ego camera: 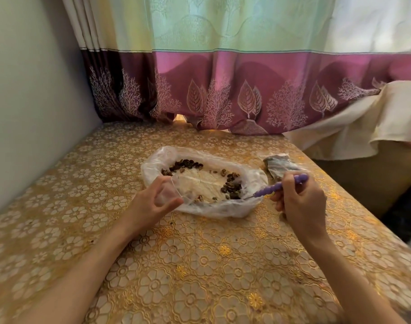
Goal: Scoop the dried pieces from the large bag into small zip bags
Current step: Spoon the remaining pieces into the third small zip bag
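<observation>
A large clear plastic bag lies open on the table, with dark dried pieces gathered at its right side and along its far rim. My left hand holds a small clear zip bag at the big bag's near left edge. My right hand grips a purple beaded handle of a scoop; its metal end points into the big bag near the pieces and is barely visible.
The table wears a gold floral cover. Filled small zip bags lie just beyond my right hand. A grey wall runs along the left, a purple-bordered curtain hangs behind, and a cream cloth drapes at the right.
</observation>
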The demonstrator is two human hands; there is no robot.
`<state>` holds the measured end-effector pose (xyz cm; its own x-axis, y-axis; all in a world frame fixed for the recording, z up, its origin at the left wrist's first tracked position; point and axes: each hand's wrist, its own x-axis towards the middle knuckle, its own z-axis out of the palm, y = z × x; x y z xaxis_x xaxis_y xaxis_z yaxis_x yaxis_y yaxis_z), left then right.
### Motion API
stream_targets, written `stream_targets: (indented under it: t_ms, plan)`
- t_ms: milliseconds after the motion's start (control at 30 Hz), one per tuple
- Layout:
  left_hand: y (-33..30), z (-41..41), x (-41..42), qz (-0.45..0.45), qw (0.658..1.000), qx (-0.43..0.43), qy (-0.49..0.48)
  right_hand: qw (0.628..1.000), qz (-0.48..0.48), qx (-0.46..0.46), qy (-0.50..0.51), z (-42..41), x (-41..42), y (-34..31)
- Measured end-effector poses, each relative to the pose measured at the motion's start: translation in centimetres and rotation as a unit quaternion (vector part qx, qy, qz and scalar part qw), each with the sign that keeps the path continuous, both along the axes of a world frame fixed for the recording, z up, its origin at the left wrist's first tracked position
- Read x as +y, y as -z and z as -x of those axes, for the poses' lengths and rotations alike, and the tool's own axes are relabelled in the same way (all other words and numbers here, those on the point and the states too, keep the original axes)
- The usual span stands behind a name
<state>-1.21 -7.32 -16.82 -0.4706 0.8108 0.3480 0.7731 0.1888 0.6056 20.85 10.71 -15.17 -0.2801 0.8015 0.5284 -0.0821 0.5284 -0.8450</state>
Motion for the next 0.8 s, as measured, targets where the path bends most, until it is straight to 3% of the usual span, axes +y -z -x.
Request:
stream_targets:
  t_ms: [267, 467, 667, 800]
  plan:
    - [0.7, 0.7, 0.0, 0.032, 0.999, 0.026, -0.004, 0.988, -0.148, -0.020, 0.037, 1.0, -1.0, 0.8]
    - [0.4, 0.1, -0.2, 0.008, 0.999, 0.049, 0.018, 0.987, -0.148, -0.055, 0.032, 1.9, -0.3, 1.7]
    - [0.3, -1.2, 0.3, -0.048, 0.998, 0.018, 0.040, 0.999, -0.019, -0.040, -0.001, 3.1, 0.6, 2.0]
    - [0.4, -1.1, 0.6, -0.080, 0.996, -0.037, 0.034, 0.990, 0.133, 0.021, -0.044, 3.1, 1.4, 2.5]
